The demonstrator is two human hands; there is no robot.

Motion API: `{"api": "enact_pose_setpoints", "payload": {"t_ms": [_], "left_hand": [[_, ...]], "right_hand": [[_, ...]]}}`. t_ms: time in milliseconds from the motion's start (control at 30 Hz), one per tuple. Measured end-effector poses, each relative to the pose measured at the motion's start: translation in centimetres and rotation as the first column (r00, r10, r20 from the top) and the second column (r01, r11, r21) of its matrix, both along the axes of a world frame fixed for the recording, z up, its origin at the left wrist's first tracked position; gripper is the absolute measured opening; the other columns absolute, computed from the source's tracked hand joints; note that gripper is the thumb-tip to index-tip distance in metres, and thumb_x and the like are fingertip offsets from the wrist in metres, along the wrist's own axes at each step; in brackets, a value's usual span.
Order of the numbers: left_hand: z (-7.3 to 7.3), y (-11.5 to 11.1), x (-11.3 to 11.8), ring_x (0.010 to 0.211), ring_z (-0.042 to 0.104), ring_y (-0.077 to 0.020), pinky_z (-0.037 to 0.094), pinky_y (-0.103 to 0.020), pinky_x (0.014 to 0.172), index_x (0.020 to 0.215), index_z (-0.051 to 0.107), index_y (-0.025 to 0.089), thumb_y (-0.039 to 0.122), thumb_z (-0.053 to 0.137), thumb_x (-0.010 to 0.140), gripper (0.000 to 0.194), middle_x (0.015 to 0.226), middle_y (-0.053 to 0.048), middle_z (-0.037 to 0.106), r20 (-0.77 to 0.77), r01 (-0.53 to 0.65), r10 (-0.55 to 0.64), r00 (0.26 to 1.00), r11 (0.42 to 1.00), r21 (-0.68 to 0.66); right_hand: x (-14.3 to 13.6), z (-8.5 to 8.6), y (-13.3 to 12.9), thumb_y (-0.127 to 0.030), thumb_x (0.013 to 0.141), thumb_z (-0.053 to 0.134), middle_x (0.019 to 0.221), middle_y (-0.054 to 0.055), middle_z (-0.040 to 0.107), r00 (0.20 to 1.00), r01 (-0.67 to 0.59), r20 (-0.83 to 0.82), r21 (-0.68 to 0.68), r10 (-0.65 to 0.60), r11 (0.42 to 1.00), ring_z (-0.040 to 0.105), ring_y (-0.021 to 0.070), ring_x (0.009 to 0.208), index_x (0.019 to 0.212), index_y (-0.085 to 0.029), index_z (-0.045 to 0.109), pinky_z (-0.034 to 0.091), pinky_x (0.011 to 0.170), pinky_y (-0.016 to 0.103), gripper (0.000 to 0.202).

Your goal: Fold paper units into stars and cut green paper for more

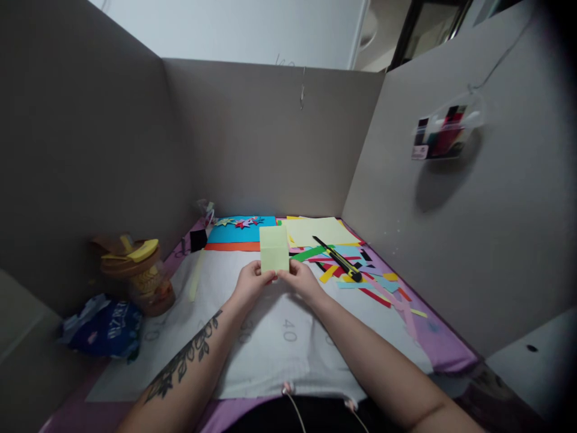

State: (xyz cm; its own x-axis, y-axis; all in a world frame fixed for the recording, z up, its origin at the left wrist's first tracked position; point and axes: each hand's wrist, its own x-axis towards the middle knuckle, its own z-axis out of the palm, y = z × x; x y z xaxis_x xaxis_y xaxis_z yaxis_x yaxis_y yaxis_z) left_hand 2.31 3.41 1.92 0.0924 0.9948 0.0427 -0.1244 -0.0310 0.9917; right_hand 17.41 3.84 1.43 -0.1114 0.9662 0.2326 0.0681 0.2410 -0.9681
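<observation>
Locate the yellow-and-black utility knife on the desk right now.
In the head view, the utility knife lies diagonally on the coloured paper scraps, right of the right hand and just in front of the pale yellow sheet.

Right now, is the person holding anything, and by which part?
Yes: both hands, left hand and right hand, hold a pale green folded paper upright by its bottom edge, one at each lower corner.

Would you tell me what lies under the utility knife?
The utility knife rests on coloured paper scraps and a pale yellow sheet; anything directly beneath it is hidden.
</observation>
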Motion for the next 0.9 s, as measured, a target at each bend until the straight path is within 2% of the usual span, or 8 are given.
{"api": "enact_pose_setpoints", "payload": {"t_ms": [100, 233, 367, 500, 600, 733, 833, 900], "left_hand": [[-0.4, 0.2, 0.2, 0.060, 0.060, -0.0136, 0.041, -0.021, 0.053, 0.084, 0.059, 0.011, 0.027, 0.072, 0.060, 0.032, 0.071, -0.004, 0.067, 0.000, -0.019, 0.019, 1.000, 1.000, 0.024], [-0.7, 0.3, 0.4, 0.056, 0.058, -0.0128, 0.039, -0.020, 0.051, 0.084, 0.059, 0.010, 0.029, 0.073, 0.060, 0.033, 0.066, -0.004, 0.067, -0.007, -0.003, 0.003, 1.000, 1.000, 0.016], [-0.7, 0.4, 0.2, 0.051, 0.055, -0.0114, 0.036, -0.020, 0.048, 0.079, 0.059, 0.011, 0.028, 0.072, 0.060, 0.029, 0.061, -0.003, 0.064, -0.016, 0.024, -0.024, 1.000, 1.000, 0.016], [-0.5, 0.4, -0.2, 0.051, 0.055, -0.0117, 0.037, -0.020, 0.048, 0.082, 0.059, 0.011, 0.023, 0.071, 0.059, 0.029, 0.060, -0.003, 0.064, -0.030, 0.030, -0.030, 0.999, 0.999, 0.014], [-0.3, 0.3, -0.2, 0.053, 0.057, -0.0131, 0.039, -0.021, 0.050, 0.085, 0.061, 0.010, 0.023, 0.070, 0.059, 0.031, 0.063, -0.004, 0.065, -0.024, 0.059, -0.058, 0.998, 0.998, 0.029], [-0.2, 0.0, -0.1, 0.053, 0.057, -0.0137, 0.040, -0.022, 0.052, 0.080, 0.062, 0.010, 0.022, 0.070, 0.057, 0.027, 0.062, -0.004, 0.065, -0.070, 0.116, -0.116, 0.991, 0.993, 0.003], [-0.3, 0.0, -0.1, 0.050, 0.054, -0.0126, 0.038, -0.022, 0.050, 0.070, 0.061, 0.011, 0.028, 0.067, 0.062, 0.020, 0.057, -0.003, 0.062, -0.101, 0.143, -0.145, 0.984, 0.989, -0.028], [-0.4, 0.2, -0.2, 0.049, 0.052, -0.0118, 0.037, -0.022, 0.049, 0.065, 0.061, 0.012, 0.035, 0.063, 0.067, 0.024, 0.055, -0.002, 0.059, -0.117, 0.109, -0.109, 0.987, 0.994, -0.003]], "right_hand": [[-0.4, -0.3, -0.1, -0.036, 0.066, 0.067, 0.084, 0.006, 0.069, 1.000, -0.006, 0.017, -0.028, 0.006, 1.000, 0.060, 0.0194, 0.072, 0.087, -0.014, 0.065, 0.045, 0.065, 0.028, 0.030], [-0.3, 0.0, -0.1, -0.037, 0.066, 0.066, 0.074, 0.004, 0.068, 0.999, 0.009, 0.036, -0.015, -0.008, 1.000, 0.058, 0.0169, 0.065, 0.078, -0.013, 0.067, 0.043, 0.059, 0.026, 0.027], [0.2, 0.3, 0.0, -0.034, 0.063, 0.066, 0.054, -0.003, 0.056, 0.993, 0.088, 0.083, -0.020, -0.086, 0.996, 0.045, 0.0103, 0.050, 0.063, -0.014, 0.059, 0.033, 0.047, 0.021, 0.020], [0.6, 0.4, 0.1, -0.034, 0.059, 0.068, 0.045, -0.006, 0.042, 0.982, 0.145, 0.124, -0.008, -0.143, 0.989, 0.034, 0.0074, 0.044, 0.049, -0.018, 0.044, 0.023, 0.042, 0.020, 0.031], [0.8, 0.4, 0.2, -0.039, 0.062, 0.066, 0.043, -0.006, 0.040, 0.992, 0.107, 0.073, -0.003, -0.106, 0.994, 0.033, 0.0074, 0.043, 0.050, -0.019, 0.040, 0.023, 0.042, 0.021, 0.035], [1.3, 0.4, 0.7, -0.042, 0.065, 0.064, 0.046, -0.007, 0.039, 0.997, 0.056, -0.056, 0.011, -0.055, 0.998, 0.033, 0.0075, 0.044, 0.055, -0.019, 0.042, 0.025, 0.044, 0.021, 0.034], [1.5, 0.4, 1.0, -0.041, 0.066, 0.065, 0.046, -0.007, 0.039, 0.993, 0.067, -0.092, -0.012, -0.068, 0.998, 0.033, 0.0077, 0.044, 0.055, -0.019, 0.043, 0.024, 0.044, 0.022, 0.033], [1.6, 0.4, 0.9, -0.040, 0.066, 0.065, 0.045, -0.007, 0.038, 0.993, 0.063, -0.095, -0.026, -0.066, 0.998, 0.032, 0.0077, 0.044, 0.054, -0.019, 0.042, 0.023, 0.045, 0.022, 0.033]]}}
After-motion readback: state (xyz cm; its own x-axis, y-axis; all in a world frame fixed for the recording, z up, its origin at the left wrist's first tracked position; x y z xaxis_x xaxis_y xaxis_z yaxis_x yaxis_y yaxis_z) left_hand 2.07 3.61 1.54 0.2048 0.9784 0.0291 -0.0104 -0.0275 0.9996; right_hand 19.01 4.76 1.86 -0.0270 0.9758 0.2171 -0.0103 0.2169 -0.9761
